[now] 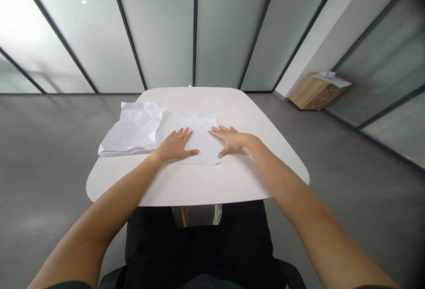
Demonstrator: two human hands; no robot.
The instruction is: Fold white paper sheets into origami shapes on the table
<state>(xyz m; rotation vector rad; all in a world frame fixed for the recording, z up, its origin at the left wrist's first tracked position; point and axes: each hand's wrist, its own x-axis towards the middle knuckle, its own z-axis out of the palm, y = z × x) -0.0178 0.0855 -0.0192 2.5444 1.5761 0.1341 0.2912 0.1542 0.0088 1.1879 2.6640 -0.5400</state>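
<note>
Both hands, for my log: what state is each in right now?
Left hand: open, spread over the left part of the paper, holding nothing.
Right hand: open, spread over its right edge, holding nothing.

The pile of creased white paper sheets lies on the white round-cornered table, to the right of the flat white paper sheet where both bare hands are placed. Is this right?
Only the side is wrong: in the head view, the creased pile lies to the left of the flat sheet under the left hand and right hand. It is on the white table.
</note>
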